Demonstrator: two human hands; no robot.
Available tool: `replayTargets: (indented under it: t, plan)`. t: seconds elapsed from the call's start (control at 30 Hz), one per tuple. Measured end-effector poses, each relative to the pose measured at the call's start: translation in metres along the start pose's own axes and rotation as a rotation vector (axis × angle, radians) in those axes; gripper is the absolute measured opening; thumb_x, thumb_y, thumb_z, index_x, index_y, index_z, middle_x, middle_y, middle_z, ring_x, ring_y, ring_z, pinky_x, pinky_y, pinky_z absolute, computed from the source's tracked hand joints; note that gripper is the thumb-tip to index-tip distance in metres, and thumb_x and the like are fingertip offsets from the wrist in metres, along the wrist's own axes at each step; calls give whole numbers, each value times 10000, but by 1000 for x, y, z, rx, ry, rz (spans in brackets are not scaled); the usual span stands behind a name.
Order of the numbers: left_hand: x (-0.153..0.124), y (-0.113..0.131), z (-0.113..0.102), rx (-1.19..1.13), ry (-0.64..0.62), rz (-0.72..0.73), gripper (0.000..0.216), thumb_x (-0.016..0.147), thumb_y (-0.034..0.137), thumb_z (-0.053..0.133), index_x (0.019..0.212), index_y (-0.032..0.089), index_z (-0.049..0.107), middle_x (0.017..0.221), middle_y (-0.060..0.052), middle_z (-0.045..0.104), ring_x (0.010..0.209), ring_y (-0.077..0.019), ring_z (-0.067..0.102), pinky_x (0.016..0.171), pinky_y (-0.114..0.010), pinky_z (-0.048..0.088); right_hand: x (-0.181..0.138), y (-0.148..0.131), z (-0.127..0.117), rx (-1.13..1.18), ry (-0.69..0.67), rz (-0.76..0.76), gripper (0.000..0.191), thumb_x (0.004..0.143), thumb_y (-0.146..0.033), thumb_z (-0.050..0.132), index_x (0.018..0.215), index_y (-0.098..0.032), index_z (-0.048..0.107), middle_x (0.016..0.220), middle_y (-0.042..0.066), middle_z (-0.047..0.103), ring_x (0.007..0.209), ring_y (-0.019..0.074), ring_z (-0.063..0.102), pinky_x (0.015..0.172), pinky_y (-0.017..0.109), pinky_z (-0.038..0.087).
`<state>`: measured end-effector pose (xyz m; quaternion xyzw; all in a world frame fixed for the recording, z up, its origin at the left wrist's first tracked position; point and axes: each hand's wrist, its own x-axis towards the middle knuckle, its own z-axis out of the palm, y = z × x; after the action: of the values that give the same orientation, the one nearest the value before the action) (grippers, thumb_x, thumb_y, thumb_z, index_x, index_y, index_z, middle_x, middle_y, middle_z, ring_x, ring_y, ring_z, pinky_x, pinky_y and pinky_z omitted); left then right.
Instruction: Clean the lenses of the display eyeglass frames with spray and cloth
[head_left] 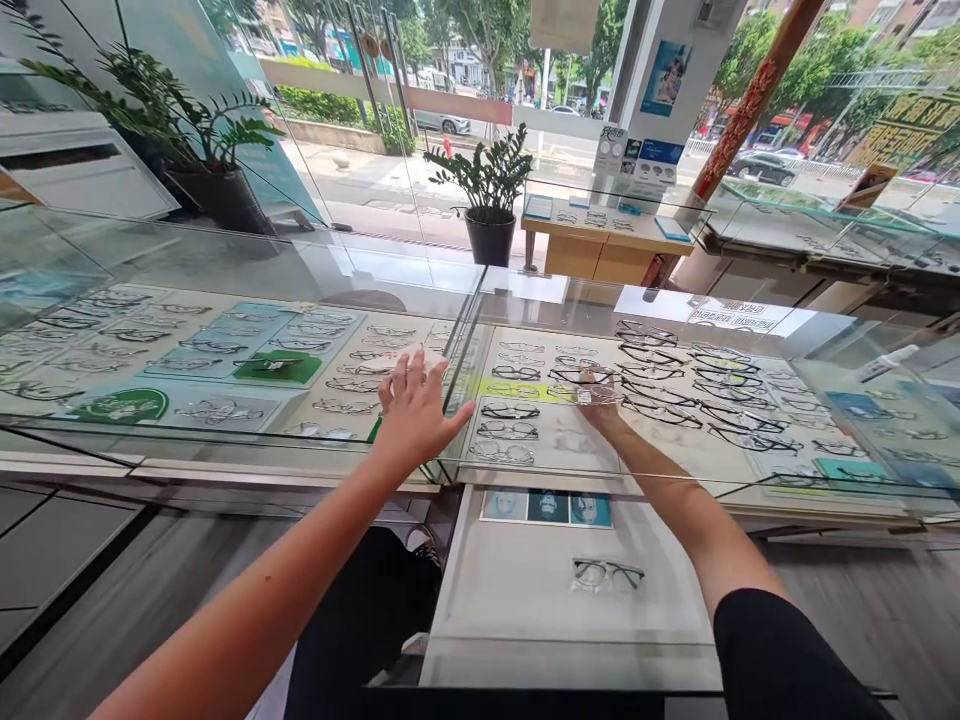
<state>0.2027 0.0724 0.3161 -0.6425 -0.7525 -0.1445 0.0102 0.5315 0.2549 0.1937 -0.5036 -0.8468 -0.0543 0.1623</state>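
My left hand (416, 405) lies with fingers spread on the glass top of the display case (360, 285), left of the joint between two panes. A pale, cloth-like piece (433, 358) shows by its fingertips. My right hand (598, 408) is at the right-hand section, seen among the rows of glasses. Its fingers are curled at a pair of eyeglasses (581, 376) and partly hidden by the frames. Around it are dark-framed glasses (649, 355) and clear-framed glasses (501, 453). Below, a pulled-out white drawer (517, 600) holds one dark-framed pair (607, 573).
Glass edges run along the counter's front. Picture cards (547, 507) lie at the drawer's back. A potted plant (489, 235) and a wooden display table (600, 258) stand beyond the counter. Another potted plant (217, 190) is at left. My knee (360, 600) is beside the drawer.
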Motion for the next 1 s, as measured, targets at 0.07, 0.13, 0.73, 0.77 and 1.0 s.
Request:
replayTargets:
  t: [0.07, 0.13, 0.73, 0.77, 1.0]
  plan:
    - [1, 1, 1, 10, 15, -19, 851, 1010, 698, 447, 1677, 171, 431, 1857, -237, 167, 1743, -441, 54, 1359, -673, 148, -22, -13, -9, 10, -53, 5, 244, 1038, -322, 719, 1218, -157, 738, 1291, 122, 742, 1206, 286, 695, 1111, 538, 545]
    - [3, 3, 3, 10, 7, -45, 888, 1003, 718, 457, 1695, 163, 409, 1864, -236, 141, 1744, -451, 41, 1366, -672, 129, -47, -28, -20, 39, -113, -25, 103, 1007, -189, 667, 1023, -135, 753, 1117, 156, 764, 1134, 300, 669, 1115, 511, 482]
    - [34, -52, -3, 45, -63, 76, 652, 1057, 613, 465, 1548, 214, 624, 1753, -191, 458, 1668, -447, 319, 1331, -654, 249, -86, -118, -268, 339, -158, -453, 151, 858, -114, 680, 841, -227, 582, 948, 63, 675, 975, 256, 563, 934, 401, 412]
    - [37, -58, -3, 39, -47, 97, 621, 1065, 583, 452, 1528, 216, 642, 1727, -187, 494, 1652, -439, 352, 1325, -650, 261, -62, -106, -274, 274, -126, -425, 129, 870, -143, 689, 840, -224, 593, 948, 70, 675, 978, 266, 560, 930, 410, 408]
    - [44, -75, 8, -80, 104, 119, 538, 1068, 449, 403, 1423, 183, 708, 1616, -186, 612, 1600, -388, 451, 1282, -594, 352, 71, -39, -227, -104, -209, -187, 37, 886, -166, 722, 875, -177, 689, 1057, 129, 733, 1063, 302, 574, 914, 405, 411]
